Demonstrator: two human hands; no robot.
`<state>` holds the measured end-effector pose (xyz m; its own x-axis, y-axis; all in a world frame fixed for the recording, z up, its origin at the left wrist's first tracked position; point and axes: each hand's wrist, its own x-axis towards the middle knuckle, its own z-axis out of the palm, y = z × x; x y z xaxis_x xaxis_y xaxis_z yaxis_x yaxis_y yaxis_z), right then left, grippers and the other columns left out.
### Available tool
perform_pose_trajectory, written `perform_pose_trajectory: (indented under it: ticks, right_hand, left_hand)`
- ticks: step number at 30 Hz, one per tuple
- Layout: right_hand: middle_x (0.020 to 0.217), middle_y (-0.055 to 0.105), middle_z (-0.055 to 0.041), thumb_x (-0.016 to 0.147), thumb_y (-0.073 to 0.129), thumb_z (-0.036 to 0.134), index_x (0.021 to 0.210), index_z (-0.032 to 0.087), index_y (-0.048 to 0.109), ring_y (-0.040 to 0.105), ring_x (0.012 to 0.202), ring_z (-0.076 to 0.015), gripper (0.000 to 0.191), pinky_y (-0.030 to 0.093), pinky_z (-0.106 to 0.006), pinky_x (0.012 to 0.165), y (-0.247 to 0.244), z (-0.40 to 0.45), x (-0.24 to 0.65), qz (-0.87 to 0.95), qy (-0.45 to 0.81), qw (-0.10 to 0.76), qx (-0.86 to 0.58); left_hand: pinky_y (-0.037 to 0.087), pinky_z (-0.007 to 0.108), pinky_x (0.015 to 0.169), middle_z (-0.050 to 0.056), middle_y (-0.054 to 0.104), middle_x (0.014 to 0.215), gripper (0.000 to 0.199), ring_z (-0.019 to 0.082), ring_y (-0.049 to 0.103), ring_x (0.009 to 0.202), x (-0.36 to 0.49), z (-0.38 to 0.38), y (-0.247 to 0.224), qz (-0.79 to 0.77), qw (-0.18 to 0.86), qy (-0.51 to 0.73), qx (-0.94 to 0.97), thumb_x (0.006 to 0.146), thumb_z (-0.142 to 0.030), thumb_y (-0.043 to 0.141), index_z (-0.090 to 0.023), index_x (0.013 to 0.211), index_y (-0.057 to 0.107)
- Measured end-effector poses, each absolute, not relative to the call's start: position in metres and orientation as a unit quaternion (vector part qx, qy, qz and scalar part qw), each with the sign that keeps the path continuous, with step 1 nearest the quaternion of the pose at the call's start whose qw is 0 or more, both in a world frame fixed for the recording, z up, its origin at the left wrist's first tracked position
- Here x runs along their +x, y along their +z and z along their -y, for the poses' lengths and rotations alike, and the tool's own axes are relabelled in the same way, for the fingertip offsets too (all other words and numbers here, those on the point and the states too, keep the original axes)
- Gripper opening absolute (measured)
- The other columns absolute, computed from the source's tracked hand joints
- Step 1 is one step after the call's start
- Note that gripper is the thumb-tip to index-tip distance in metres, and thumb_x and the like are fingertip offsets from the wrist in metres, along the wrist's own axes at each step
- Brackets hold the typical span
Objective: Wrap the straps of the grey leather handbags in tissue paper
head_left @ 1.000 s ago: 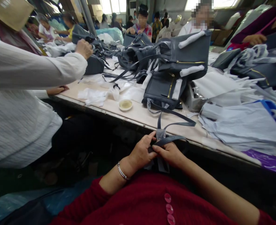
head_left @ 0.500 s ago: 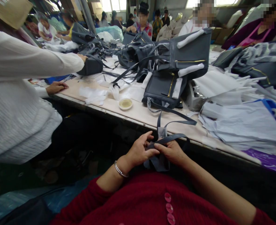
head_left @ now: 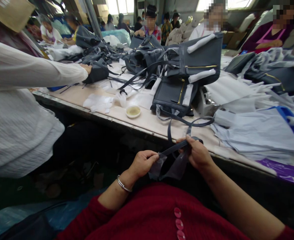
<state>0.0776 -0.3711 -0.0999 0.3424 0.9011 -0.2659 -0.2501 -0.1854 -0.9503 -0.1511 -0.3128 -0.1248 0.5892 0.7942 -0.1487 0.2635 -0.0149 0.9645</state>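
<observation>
A dark strap [head_left: 173, 148] stretches between my two hands in front of the table edge. My left hand [head_left: 144, 163], with a silver bangle at the wrist, pinches its lower end. Closed round the strap farther right is my right hand [head_left: 197, 152]. Thin translucent wrapping [head_left: 178, 166] hangs below the strap between the hands. Further strap loops lead up to a dark bag [head_left: 170, 91] with a gold zipper, lying on the table. Another dark bag [head_left: 201, 55] with white-wrapped parts rests on top of it.
The table [head_left: 147, 124] bears a small round dish [head_left: 133, 112] and white scraps. Stacked pale sheets [head_left: 259, 133] and a blue tray [head_left: 290, 121] are at the right. At the left a person's white sleeve [head_left: 37, 68] reaches over the table; other people sit behind.
My hands have moved apart, my right hand up and to the right, my left slightly left. The strap is now drawn out between them. The co-worker's lower hand has gone from view.
</observation>
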Motion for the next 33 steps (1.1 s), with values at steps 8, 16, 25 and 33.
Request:
perform_pose_trajectory:
  ticks: [8, 16, 25, 33]
  right_hand:
    - [0.105, 0.072, -0.0083, 0.098, 0.042, 0.05, 0.11, 0.021, 0.074, 0.063, 0.103, -0.0263, 0.045, 0.047, -0.04, 0.095, -0.108, 0.375, 0.042, 0.594, 0.376, 0.427, -0.568]
    - [0.149, 0.049, -0.0069, 0.101, 0.037, 0.046, 0.135, 0.027, 0.059, 0.039, 0.14, -0.0282, 0.045, 0.023, -0.051, 0.119, -0.132, 0.38, 0.042, 0.597, 0.409, 0.455, -0.519]
    - [0.152, 0.046, -0.0049, 0.094, 0.052, 0.049, 0.131, 0.03, 0.062, 0.036, 0.142, -0.03, 0.042, 0.018, -0.053, 0.12, -0.129, 0.385, 0.048, 0.548, 0.467, 0.487, -0.494]
    - [0.134, 0.063, -0.0061, 0.091, 0.047, 0.054, 0.108, 0.027, 0.072, 0.065, 0.111, -0.0313, 0.04, 0.047, -0.052, 0.101, -0.104, 0.367, 0.076, 0.227, 0.523, 0.678, -0.463]
  left_hand:
    - [0.047, 0.024, 0.066, 0.005, 0.073, 0.079, 0.028, 0.016, 0.063, 0.071, -0.127, 0.317, -0.112, -0.354, 0.603, 0.251, 0.669, 0.087, -0.035, 0.059, -0.014, 0.081, 0.075]
    - [0.05, 0.03, 0.087, 0.008, 0.069, 0.098, 0.02, 0.021, 0.064, 0.094, -0.126, 0.324, -0.122, -0.375, 0.56, 0.306, 0.672, 0.086, -0.03, 0.063, -0.016, 0.082, 0.076]
    - [0.05, 0.028, 0.086, 0.007, 0.072, 0.092, 0.018, 0.019, 0.066, 0.09, -0.128, 0.321, -0.115, -0.34, 0.577, 0.294, 0.682, 0.087, -0.026, 0.062, -0.016, 0.084, 0.076]
    - [0.051, 0.029, 0.082, 0.007, 0.071, 0.088, 0.019, 0.018, 0.065, 0.085, -0.143, 0.324, -0.129, -0.339, 0.546, 0.267, 0.718, 0.088, -0.028, 0.061, -0.018, 0.08, 0.075]
